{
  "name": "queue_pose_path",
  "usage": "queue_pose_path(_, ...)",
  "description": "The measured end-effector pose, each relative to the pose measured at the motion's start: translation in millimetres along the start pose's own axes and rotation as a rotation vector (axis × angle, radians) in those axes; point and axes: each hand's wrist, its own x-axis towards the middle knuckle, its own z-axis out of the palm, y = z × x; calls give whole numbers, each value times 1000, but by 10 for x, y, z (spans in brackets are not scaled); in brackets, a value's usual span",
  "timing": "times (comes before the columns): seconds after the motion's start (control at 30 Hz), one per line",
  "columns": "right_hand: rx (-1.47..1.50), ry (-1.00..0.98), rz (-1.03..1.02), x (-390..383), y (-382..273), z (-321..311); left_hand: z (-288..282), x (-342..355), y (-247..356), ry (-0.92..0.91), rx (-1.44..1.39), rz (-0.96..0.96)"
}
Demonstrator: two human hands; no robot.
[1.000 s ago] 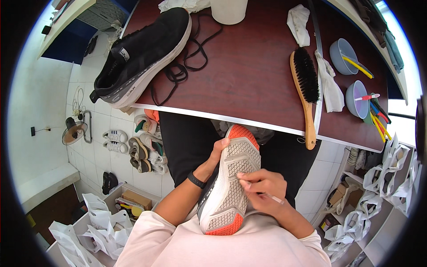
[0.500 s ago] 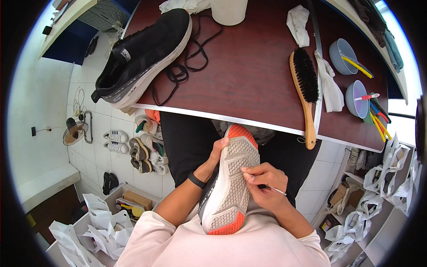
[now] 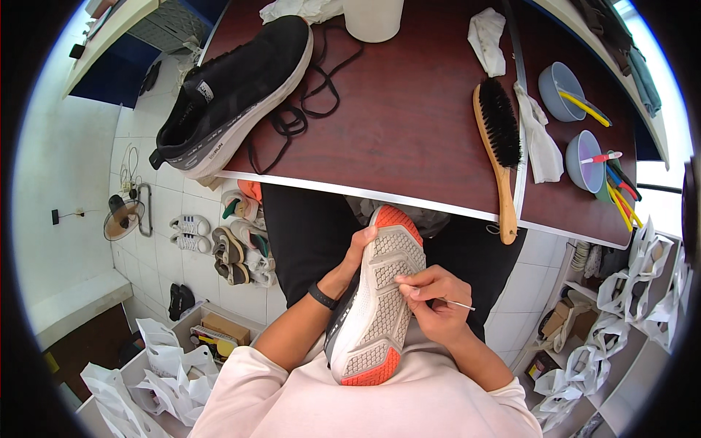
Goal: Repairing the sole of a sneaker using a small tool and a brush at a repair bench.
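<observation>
A shoe (image 3: pixel 387 299) with a grey sole and orange ends rests against my shirt, its sole turned up toward me. My left hand (image 3: pixel 358 247) grips it near the far end, thumb on the sole's edge and the other fingers hidden behind it. In my right hand (image 3: pixel 440 298) a thin metal pick (image 3: pixel 458 304) is pinched, its rear end sticking out to the right. The fingertips sit at the middle of the sole; the pick's tip is hidden or too small to make out.
On the dark red table (image 3: pixel 409 109) lie a black shoe (image 3: pixel 234 95) with loose black laces (image 3: pixel 292 124), a wooden-handled brush (image 3: pixel 500 146), white cloths (image 3: pixel 539 139) and two bowls (image 3: pixel 584 162) holding small brushes. A white container (image 3: pixel 372 18) stands at the back. Several shoes (image 3: pixel 191 233) sit on the floor at left.
The pick's rear end has tilted slightly toward me as my right fingers shifted a little. My left hand and the shoe have hardly moved.
</observation>
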Motion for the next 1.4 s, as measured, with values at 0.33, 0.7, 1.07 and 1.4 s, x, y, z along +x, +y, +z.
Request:
queue_pose_path(0.33, 247, 20, 183, 35, 87, -34, -37, 39, -24, 23, 16, -10)
queue_pose_path(0.7, 64, -61, -121, 101, 163, -78, -90, 60, -88, 8, -33, -48)
queue_pose_path(1.07, 116, -60, -64, 99, 159, -114, -107, 94, -84, 36, -46, -47)
queue_pose_path(1.4, 186, -30, -19, 40, 171, -79, -70, 77, -85, 50, -39, -78)
